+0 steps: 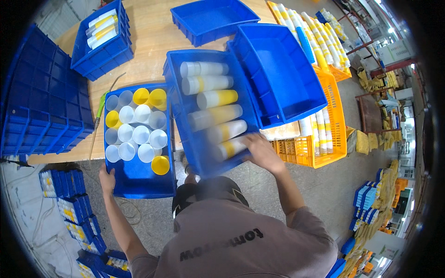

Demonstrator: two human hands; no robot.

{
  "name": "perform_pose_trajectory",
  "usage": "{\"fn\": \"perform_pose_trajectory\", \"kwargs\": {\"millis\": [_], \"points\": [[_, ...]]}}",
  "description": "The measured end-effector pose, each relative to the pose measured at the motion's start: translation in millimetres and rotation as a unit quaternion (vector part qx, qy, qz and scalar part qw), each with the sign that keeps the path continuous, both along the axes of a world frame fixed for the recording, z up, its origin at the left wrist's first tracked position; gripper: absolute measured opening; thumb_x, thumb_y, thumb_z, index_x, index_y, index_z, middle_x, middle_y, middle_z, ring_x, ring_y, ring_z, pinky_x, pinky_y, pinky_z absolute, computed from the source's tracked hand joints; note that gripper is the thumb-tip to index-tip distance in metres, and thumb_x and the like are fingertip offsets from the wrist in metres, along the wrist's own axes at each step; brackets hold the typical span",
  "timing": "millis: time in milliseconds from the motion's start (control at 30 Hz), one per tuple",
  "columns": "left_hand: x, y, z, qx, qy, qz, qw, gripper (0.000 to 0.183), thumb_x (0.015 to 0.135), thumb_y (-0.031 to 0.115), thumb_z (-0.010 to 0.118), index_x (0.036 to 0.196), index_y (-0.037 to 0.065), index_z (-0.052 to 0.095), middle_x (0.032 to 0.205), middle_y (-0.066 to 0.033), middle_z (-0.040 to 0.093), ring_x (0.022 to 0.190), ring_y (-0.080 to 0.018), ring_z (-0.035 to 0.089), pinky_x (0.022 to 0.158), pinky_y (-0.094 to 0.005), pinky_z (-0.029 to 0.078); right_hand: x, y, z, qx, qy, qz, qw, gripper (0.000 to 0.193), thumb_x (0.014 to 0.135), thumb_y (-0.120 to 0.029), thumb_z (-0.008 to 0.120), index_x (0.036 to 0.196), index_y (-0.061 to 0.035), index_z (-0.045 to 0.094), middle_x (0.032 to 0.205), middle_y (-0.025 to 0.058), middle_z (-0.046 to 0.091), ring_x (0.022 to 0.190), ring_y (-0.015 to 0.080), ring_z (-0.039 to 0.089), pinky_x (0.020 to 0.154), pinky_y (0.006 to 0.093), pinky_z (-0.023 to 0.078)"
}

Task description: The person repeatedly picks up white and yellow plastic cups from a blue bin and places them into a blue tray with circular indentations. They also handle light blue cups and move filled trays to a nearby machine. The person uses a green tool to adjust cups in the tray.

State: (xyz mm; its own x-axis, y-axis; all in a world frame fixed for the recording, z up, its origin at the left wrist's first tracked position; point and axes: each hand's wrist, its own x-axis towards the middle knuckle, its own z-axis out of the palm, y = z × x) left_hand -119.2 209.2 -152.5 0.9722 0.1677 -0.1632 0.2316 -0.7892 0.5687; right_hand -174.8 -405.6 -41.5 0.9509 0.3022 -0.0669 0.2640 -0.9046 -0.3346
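At the left, a blue plastic bin (143,185) holds white, clear-looking and yellow cups (141,134) standing with round mouths up. My left hand (107,180) is closed on this bin's left edge near its front corner. Beside it, a second blue bin (178,99) is smeared by motion and tilts toward my body. Several white and yellow cup stacks (218,98) lie on their sides in it. My right hand (264,151) grips its right rim near the front, fingertips by the end of the closest cup stack (231,148).
A blue bin with nothing in it (282,74) and another (215,18) are on the wooden table (148,46). Yellow crates (336,125) with cup stacks stand right. A bin of stacks (103,55) and piled blue bins (44,102) are left, near a green-handled tool (100,109).
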Motion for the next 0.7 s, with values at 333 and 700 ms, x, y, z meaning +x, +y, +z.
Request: {"fn": "perform_pose_trajectory", "kwargs": {"millis": [333, 700], "points": [[-28, -18, 10, -0.058, 0.004, 0.068, 0.996, 0.04, 0.084, -0.008, 0.064, 0.124, -0.006, 0.061, 0.114, -0.027, 0.069, 0.111, -0.0367, 0.067, 0.095, -0.0424, 0.05, 125, 105, -67, -0.012, -0.071, -0.058, 0.996, 0.079, 0.062, -0.021, 0.09, 0.133, -0.0118, 0.055, 0.127, 0.0094, 0.06, 0.12, 0.0354, 0.053, 0.104, 0.0488, 0.04], [-42, -111, 100, -0.259, -0.083, 0.045, 0.961, 0.094, 0.084, 0.029, 0.077, 0.156, -0.004, 0.026, 0.159, -0.0283, 0.032, 0.149, -0.0396, 0.031, 0.121, -0.0472, 0.027, 83, 98, 52, 0.266, -0.192, -0.041, 0.944, 0.074, 0.065, -0.016, 0.087, 0.132, -0.0082, 0.056, 0.124, 0.0149, 0.062, 0.118, 0.0359, 0.056, 0.106, 0.0502, 0.039]]}}
